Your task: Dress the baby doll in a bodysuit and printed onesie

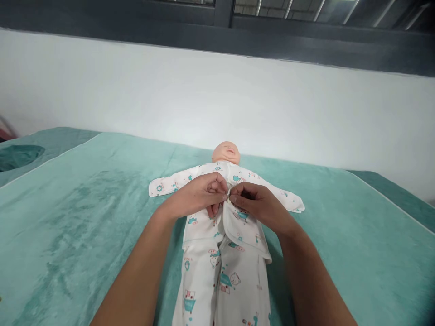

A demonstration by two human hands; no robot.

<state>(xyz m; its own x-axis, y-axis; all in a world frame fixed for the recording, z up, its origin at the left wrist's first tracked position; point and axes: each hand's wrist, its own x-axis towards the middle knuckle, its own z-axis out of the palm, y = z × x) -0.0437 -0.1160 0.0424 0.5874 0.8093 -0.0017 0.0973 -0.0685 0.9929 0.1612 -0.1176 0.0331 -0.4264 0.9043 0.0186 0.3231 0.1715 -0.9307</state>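
A baby doll (225,152) lies on its back, head away from me, dressed in a white printed jacket (246,226) and matching trousers (200,271). Over its chest, my left hand (204,192) pinches the jacket's front edge between thumb and fingers. Just beside it, my right hand (256,201) pinches the same front opening from the other side. The fingertips nearly meet, and the small fastening between them is mostly hidden. Below the hands the jacket's two front panels hang apart. Both sleeves stretch out sideways, with no doll hands showing.
A green plush cover (84,217) with pale seams lies under the doll. Behind it rises a white wall (152,90), topped by a dark window frame (190,31) with bars. At the far left a darker green fold or hollow (20,156) shows.
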